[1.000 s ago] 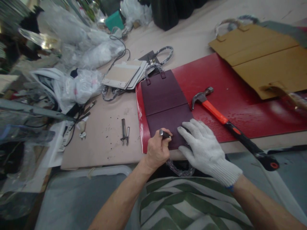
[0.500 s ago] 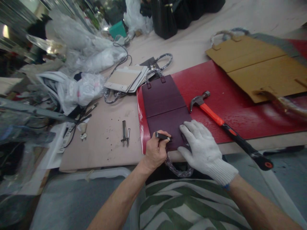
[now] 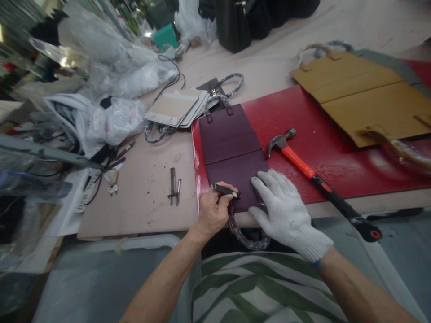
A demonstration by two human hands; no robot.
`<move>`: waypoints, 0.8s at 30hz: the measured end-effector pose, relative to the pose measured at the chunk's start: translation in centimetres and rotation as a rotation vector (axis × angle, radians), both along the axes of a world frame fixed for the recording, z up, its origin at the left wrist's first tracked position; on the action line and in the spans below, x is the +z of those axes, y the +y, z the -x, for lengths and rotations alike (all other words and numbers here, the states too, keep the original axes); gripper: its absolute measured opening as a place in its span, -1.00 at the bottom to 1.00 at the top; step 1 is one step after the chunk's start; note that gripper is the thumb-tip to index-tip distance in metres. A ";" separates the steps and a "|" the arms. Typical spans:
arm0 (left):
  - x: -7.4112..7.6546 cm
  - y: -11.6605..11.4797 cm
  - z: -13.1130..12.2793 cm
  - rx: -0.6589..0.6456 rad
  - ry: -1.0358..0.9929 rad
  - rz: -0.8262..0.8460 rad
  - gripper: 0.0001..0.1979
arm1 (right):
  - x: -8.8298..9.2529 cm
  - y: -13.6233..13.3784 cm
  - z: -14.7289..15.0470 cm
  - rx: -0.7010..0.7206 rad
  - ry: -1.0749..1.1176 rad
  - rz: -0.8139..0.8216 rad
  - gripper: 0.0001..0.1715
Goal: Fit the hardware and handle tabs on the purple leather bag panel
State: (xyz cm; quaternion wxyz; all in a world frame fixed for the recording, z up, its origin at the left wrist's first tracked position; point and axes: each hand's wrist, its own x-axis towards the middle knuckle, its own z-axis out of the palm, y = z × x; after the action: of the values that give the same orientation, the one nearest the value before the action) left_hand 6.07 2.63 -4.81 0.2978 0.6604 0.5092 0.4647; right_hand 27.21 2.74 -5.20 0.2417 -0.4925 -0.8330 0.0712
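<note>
My bare left hand (image 3: 215, 206) pinches a short black pen-like tool with a pale tip (image 3: 225, 191); its exact kind is unclear. The tip is over the lower part of a dark purple bag panel (image 3: 232, 154), which lies flat with a crease across it. Plastic-wrapped handles are attached at both ends, and the near handle (image 3: 249, 242) hangs past the table edge. In a white knit glove, my right hand (image 3: 283, 211) rests open on the panel's lower right corner, fingers spread. Beyond it lies a claw hammer (image 3: 310, 172) with an orange and black handle.
The panel lies on a red board (image 3: 276, 107). Mustard bag panels (image 3: 367, 94) occupy its right side. Two metal punches (image 3: 173, 188) lie on the table at left, near stacked pale panels (image 3: 173, 107). Plastic-wrapped items (image 3: 124, 121) and black bags (image 3: 235, 27) stand farther back.
My left hand has shifted slightly left, and the black tool now lies at a different slant, with more of it showing. My right hand stays on the panel.
</note>
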 end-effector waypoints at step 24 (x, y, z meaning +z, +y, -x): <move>-1.2 -0.7 0.0 0.031 -0.149 0.027 -0.89 | 0.1 0.2 0.1 0.007 -0.020 0.026 -0.30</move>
State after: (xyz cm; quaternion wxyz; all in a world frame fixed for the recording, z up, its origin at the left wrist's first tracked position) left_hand 6.02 1.91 -6.03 0.3366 0.6118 0.5020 0.5103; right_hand 27.11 2.98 -5.11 0.2265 -0.4935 -0.8361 0.0779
